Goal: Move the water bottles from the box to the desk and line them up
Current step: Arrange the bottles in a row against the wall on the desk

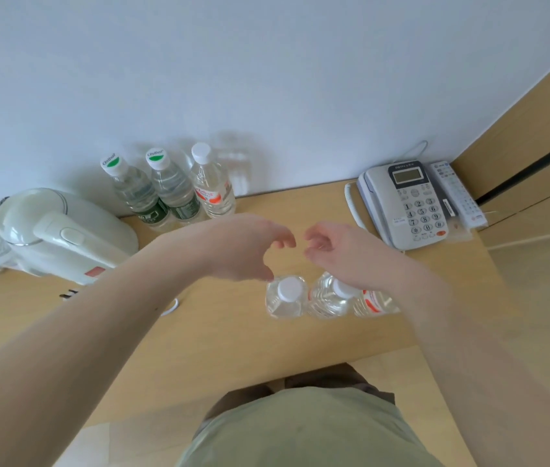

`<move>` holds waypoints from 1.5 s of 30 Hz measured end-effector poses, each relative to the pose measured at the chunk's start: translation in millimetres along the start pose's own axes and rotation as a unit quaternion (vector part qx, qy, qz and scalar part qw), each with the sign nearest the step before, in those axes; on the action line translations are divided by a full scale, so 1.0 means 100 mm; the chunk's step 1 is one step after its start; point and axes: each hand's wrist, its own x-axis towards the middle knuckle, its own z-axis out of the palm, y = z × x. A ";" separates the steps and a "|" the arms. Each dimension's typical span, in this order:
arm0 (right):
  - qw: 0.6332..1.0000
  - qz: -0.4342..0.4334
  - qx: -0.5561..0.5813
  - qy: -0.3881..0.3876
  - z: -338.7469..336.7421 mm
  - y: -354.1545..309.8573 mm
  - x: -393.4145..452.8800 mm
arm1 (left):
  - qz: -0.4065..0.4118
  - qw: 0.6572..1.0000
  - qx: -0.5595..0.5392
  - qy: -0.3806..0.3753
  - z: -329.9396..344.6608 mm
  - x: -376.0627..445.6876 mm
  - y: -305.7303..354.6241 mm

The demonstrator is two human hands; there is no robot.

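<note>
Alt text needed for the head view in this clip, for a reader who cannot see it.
Two bare hands, left and right, hover loosely curled, holding nothing, above three water bottles standing in a row at the near edge of a wooden desk. Three more bottles, a kettle and a phone stand along the wall.

Hotel room: desk point(233, 338) with kettle point(61, 234), telephone point(408, 205), remote point(457, 193)

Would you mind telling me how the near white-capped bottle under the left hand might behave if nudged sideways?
The white-capped bottle looks full of water, so probably heavy for its size and stiff-walled. Standing upright and narrow, it could tip if pushed near the cap. The neighbouring bottle stands close on its right, so a rightward nudge would likely knock it.
</note>
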 end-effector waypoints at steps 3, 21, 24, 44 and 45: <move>1.000 0.001 0.007 0.010 0.02 0.06 -0.06 | -0.011 0.999 0.025 -0.023 0.17 0.00 0.13; 1.000 -0.020 -0.008 -0.003 -0.06 0.09 0.08 | -0.011 0.997 0.067 0.036 0.44 0.10 0.26; 1.000 -0.015 -0.017 -0.020 -0.08 0.08 0.13 | -0.012 0.997 0.070 0.037 0.40 0.13 0.21; 0.995 -0.033 -0.049 -0.080 -0.20 -0.02 0.44 | -0.044 0.992 0.088 0.074 -0.10 0.41 -0.19; 0.995 -0.035 -0.048 -0.082 -0.20 -0.02 0.45 | -0.051 0.992 0.089 0.078 -0.14 0.43 -0.22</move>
